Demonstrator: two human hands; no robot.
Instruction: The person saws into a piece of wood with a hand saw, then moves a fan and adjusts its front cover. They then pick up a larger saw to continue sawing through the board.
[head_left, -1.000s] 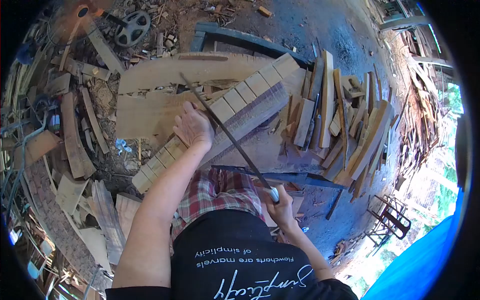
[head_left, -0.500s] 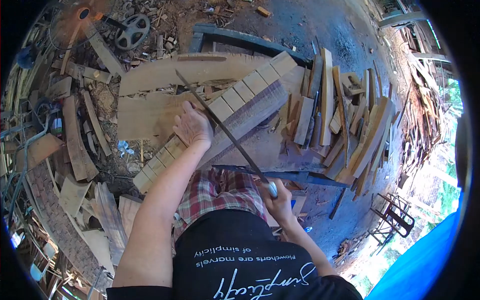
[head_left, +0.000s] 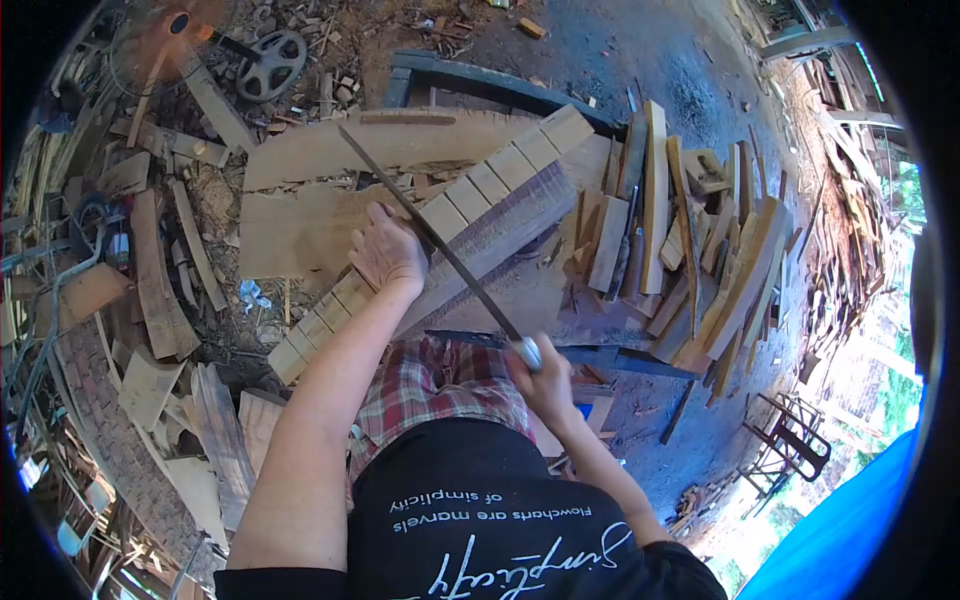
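A long light wooden strip with several cross cuts lies slantwise beside a darker, thicker beam on the wooden work surface. My left hand grips the strip near its middle, fingers wrapped over it. Across the strip, just right of that hand, rests the thin dark blade of a saw. My right hand is closed round the saw's pale handle, near my shorts.
Narrow wooden pieces are piled at the right of the work surface. A fan and a spoked wheel stand at the upper left. Scrap boards lie at the left, a metal frame at the lower right.
My right hand has moved up and to the left, pushing the saw blade farther across the strip. My left hand keeps its place on the strip.
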